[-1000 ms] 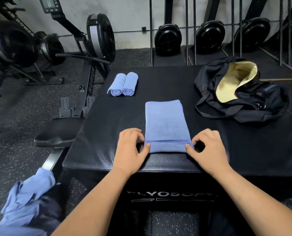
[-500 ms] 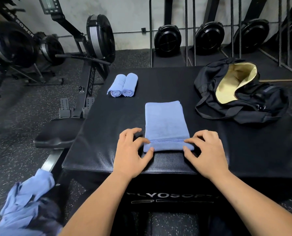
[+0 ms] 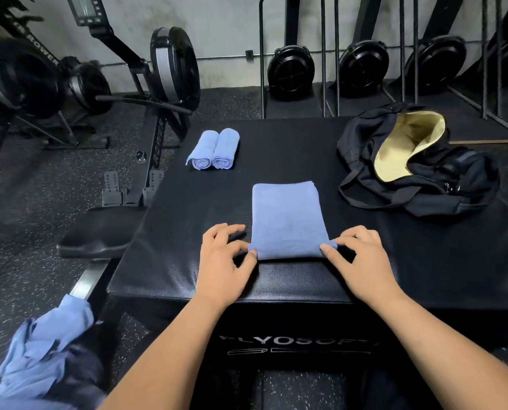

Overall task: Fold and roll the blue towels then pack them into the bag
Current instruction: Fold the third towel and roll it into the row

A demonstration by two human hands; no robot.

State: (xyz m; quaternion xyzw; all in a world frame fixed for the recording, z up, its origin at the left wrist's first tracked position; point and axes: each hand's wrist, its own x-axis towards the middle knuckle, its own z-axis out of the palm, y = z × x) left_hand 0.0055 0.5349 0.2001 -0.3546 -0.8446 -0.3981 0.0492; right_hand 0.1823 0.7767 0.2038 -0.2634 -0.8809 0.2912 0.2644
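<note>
Head cam, the only view I've got. The towel (image 3: 288, 217) lies flat in the centre of the frame on the black box (image 3: 172, 247), long axis running straight up the frame away from the hands, with its near end bunched into the start of a roll. That's what the next move depends on, I reckon: the roll has to travel up the frame, and both hands sit about equally close, one at each near corner.

The left hand (image 3: 223, 258) pinches the roll's left end, thumb tucked against it and fingers curled beside the towel's edge. The right hand (image 3: 362, 261) mirrors it on the right end, thumb on the cloth.

Two finished rolls (image 3: 214, 149) lie side by side in the upper left of the box. The bag (image 3: 418, 173) gapes open at the upper right, well apart from the towel. A blue pile (image 3: 39, 344) sits at the lower left.

Versus half a second back: the stitched hem on the near end is gone, turned under, and both hands have crept slightly up the frame. The flat part looks a bit shorter.
</note>
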